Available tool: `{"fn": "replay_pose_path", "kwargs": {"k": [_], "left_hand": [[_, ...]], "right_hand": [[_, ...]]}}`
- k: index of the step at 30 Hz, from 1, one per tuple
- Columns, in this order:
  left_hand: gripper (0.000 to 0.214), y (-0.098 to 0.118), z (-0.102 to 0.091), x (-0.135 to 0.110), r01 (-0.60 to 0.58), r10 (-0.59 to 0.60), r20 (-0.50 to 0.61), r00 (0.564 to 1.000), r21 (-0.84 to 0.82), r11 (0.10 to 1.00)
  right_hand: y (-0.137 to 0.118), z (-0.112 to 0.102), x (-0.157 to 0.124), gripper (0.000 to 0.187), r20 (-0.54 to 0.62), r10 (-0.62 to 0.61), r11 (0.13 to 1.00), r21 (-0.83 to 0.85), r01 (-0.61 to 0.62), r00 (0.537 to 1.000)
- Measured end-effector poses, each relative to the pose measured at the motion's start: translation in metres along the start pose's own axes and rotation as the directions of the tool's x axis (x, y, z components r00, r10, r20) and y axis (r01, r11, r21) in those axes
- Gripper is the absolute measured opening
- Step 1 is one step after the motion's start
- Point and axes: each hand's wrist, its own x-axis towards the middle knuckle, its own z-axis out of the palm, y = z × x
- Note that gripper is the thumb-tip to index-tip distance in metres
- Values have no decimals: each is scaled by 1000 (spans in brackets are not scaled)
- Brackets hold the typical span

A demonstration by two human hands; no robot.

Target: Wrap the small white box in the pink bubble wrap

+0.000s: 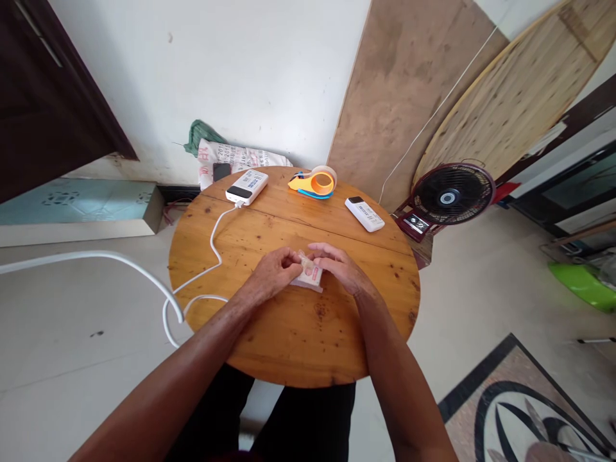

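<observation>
A small white box (312, 276) with red print lies on the round wooden table in front of me. Clear plastic film (303, 256) sticks up at its far edge. From the left, my left hand (275, 274) is closed, with thumb and index finger pinching the film at the box's upper left. My right hand (341, 268) reaches in from the other side. Its fingers are extended and apart, curving over the far right of the box, with the fingertips close to the film. Whether they touch it I cannot tell.
On the table (269, 237) are a white power bank (248, 187) with a plugged-in white cable (212, 240), an orange tape dispenser (315, 183) and a second white power bank (364, 213). A dark fan (447, 196) stands to the right. A printed sack (250, 156) lies by the wall.
</observation>
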Motion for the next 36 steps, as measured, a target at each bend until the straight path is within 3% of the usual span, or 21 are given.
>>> {"fn": "replay_pose_path", "kwargs": {"k": [6,13,19,24,30,36], "left_hand": [[15,-5,-1,1,0,-1,-8,1000,-40,999],[14,3,-2,-2,24,-24,-6,1000,-28,999],[25,0,0,-2,-24,25,-8,1000,96,995],[24,-2,1,-1,-32,35,-17,999,162,986],[24,-1,0,-2,-15,19,-24,1000,173,985],[27,2,1,-3,5,0,-28,1000,183,983]], "right_hand": [[-2,0,-2,42,24,8,999,-44,-7,1000],[5,3,2,51,20,-29,999,-41,30,999],[-1,-4,-2,50,35,-35,990,-134,40,999],[-4,-13,-5,55,-39,-72,981,-184,64,997],[-3,-1,1,38,-207,-95,993,-94,77,974],[3,7,11,22,-315,-203,979,-81,187,927]]}}
